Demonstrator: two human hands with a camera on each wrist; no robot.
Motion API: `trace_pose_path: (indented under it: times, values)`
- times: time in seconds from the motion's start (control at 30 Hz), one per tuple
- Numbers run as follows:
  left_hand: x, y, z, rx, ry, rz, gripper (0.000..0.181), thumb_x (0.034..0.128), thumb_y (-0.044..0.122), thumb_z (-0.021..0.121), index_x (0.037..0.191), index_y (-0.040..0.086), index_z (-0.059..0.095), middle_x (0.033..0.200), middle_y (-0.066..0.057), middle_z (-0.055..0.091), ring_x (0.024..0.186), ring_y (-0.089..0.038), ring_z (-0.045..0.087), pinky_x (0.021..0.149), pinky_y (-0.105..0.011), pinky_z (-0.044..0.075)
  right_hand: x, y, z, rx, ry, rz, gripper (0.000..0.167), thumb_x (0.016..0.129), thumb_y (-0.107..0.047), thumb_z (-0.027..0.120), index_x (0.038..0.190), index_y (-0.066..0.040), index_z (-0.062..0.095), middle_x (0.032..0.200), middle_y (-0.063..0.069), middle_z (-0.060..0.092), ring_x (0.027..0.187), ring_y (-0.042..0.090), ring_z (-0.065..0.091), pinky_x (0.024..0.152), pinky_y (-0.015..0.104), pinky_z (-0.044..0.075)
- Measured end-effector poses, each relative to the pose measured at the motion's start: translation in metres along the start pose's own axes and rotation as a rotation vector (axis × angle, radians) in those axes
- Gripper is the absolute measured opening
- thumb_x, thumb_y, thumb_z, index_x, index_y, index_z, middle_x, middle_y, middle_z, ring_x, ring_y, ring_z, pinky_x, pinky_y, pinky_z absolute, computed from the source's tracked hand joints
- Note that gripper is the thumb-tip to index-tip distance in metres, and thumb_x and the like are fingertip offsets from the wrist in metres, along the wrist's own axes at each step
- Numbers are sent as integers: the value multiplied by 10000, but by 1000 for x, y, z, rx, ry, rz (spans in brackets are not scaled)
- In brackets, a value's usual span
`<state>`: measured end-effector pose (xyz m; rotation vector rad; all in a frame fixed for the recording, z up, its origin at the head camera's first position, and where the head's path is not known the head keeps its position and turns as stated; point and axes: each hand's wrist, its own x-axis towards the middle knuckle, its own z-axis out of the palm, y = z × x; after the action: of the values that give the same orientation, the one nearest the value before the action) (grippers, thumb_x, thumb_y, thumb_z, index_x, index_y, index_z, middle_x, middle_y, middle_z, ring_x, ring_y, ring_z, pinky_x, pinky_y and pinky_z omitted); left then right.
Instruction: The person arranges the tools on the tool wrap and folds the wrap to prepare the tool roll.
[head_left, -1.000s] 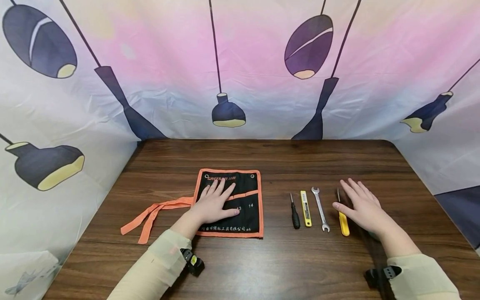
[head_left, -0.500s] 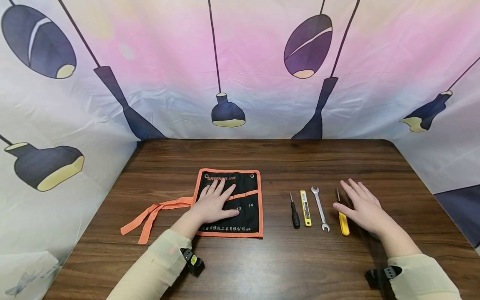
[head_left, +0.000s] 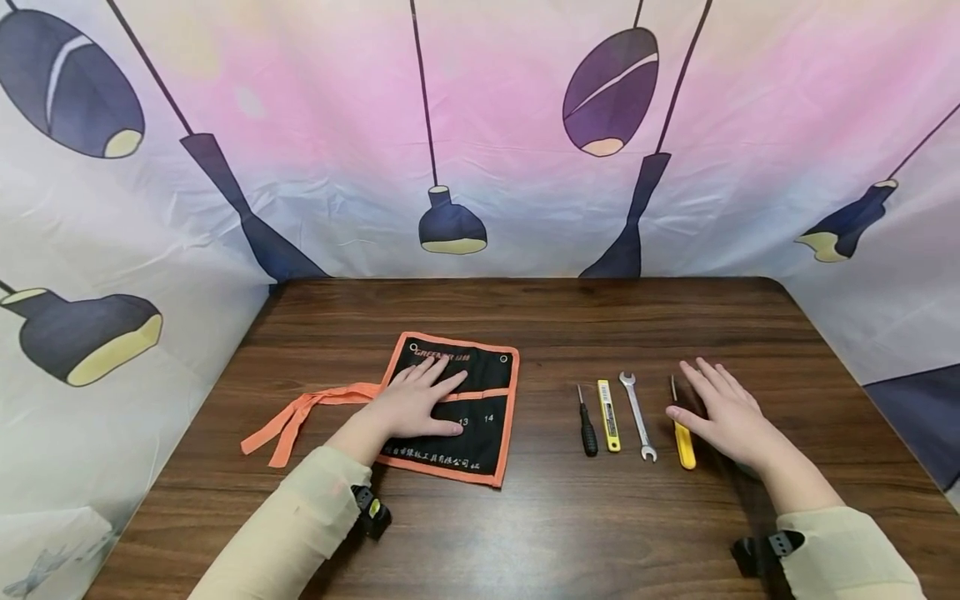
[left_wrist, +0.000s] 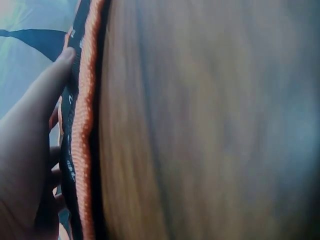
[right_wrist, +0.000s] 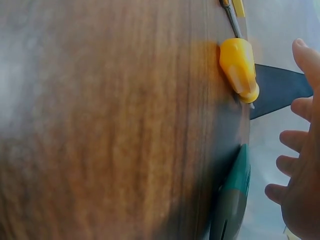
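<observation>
Head view: where does the orange-edged black tool pouch (head_left: 468, 407) lie?

On the dark wood-grain table (head_left: 525, 533), under the left hand (head_left: 405, 408), its orange ties (head_left: 330, 395) trailing toward nine o'clock.

And how is that hand?

Fingers spread, palm down over the pouch, thumb resting on the printed face and pointing toward three o'clock.

What sits at three o'clock from the pouch?

A row, nearest first: black-handled screwdriver (head_left: 588, 429), flat yellow tool with a printed label (head_left: 609, 417), double open-end wrench (head_left: 638, 417), yellow-handled tool (head_left: 685, 446) with a slim metal shaft.

The right hand (head_left: 723, 421)?

Just beside that last one, whose handle sits at its eight o'clock. Fingers straight and spread; I can't tell whether the thumb touches the shaft.

Anything in the right wrist view?

A green-and-grey object (right_wrist: 232, 192), at six o'clock from the yellow handle. It's cut off, so I can't tell what it is.
</observation>
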<state>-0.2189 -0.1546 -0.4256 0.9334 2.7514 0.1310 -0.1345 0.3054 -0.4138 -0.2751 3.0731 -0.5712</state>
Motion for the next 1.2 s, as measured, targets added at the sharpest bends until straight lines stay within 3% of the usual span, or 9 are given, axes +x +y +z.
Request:
trace_pose_path:
  times: [0.27,0.57,0.67,0.83,0.97,1.2]
  values:
    - [2,-9,-7,20,-46,60,889,773,753,486,1497,316,213,1564,-71,68,1415,-306,64,1070,-561,135,-1,1,1,5,-4,-1,805,905,-507,540,1458,3,254,1457,336,190,1318,530,131,935,712,150]
    - [4,-18,-11,37,-55,112,879,752,736,540,1483,339,256,1565,-19,87,1415,-306,69,1069,-561,145,0,1,2,20,-8,-9,801,906,-501,540,1458,3,252,1457,336,189,1315,539,127,960,695,133]
    - [2,-18,-10,20,-34,83,882,758,742,522,1488,337,237,1564,-25,94,1414,-307,75,1070,-561,136,0,1,2,19,-12,-10,803,907,-503,538,1458,5,251,1454,339,192,1312,542,128,964,691,130]
    - [-7,-16,-6,-53,69,-13,902,780,721,518,1504,277,212,1552,-94,133,1381,-357,166,1039,-608,147,0,1,1,4,-10,-9,807,907,-509,534,1459,5,250,1451,341,199,1315,534,133,957,696,144]
    - [-14,-13,-2,-91,138,-52,886,800,683,535,1502,235,233,1528,-127,192,1333,-381,249,1016,-619,186,-1,1,-1,2,-9,-3,808,907,-513,532,1460,5,250,1455,335,196,1319,526,133,940,709,152]
    - [-20,-6,5,-80,185,-118,892,788,702,529,1486,201,287,1497,-152,252,1296,-386,302,986,-578,258,-1,-1,0,1,-14,2,809,904,-522,530,1461,-4,254,1456,332,199,1319,527,134,936,712,152]
